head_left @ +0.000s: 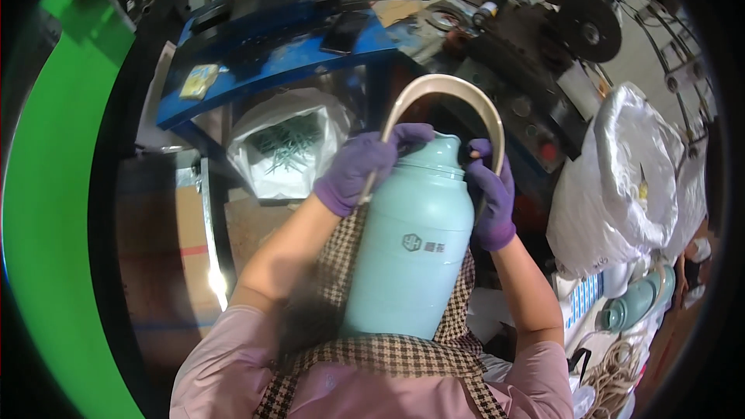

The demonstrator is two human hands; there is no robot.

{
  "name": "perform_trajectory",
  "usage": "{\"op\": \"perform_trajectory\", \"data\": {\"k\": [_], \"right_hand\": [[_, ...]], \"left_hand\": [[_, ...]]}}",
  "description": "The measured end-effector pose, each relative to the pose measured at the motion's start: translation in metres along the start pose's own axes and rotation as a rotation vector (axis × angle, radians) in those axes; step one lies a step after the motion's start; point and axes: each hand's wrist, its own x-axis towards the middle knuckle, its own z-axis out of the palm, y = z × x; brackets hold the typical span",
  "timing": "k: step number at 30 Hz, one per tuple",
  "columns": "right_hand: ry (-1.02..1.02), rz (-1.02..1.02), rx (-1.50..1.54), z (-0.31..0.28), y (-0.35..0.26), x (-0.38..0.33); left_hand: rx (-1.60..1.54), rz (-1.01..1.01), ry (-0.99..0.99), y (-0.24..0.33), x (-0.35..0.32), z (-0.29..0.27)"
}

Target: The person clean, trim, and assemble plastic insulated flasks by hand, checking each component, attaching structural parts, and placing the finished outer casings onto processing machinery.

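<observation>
A pale teal vacuum flask leans against my checked apron, its spout pointing away from me. Over its neck arches a beige carrying handle. My left hand, in a purple glove, is closed around the handle's left arm, its fingers reaching toward the neck. On the other side my right hand, gloved too, has its fingers bent around the handle's right end, close to the flask's shoulder. A bare fingertip shows at that glove. Where the handle joins the body is partly hidden by both hands.
Ahead stands a blue workbench bearing a dark flat object and a yellow packet. Below it, a white sack holds small green pieces. At right are another white sack, a second teal flask and rope.
</observation>
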Motion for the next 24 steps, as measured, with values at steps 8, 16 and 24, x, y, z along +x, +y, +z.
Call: {"op": "perform_trajectory", "data": {"k": [8,16,24], "right_hand": [[-0.160,-0.183,-0.064,-0.019,0.026,-0.008],[-0.168,-0.196,0.035,0.003,0.027,0.026],[-0.374,0.292,-0.111,-0.003,-0.007,0.026]], "left_hand": [[0.591,0.289,-0.104,-0.006,-0.005,-0.009],[0.929,0.534,0.220,-0.011,-0.002,-0.001],[1.006,0.693,-0.506,0.038,-0.042,0.055]]}}
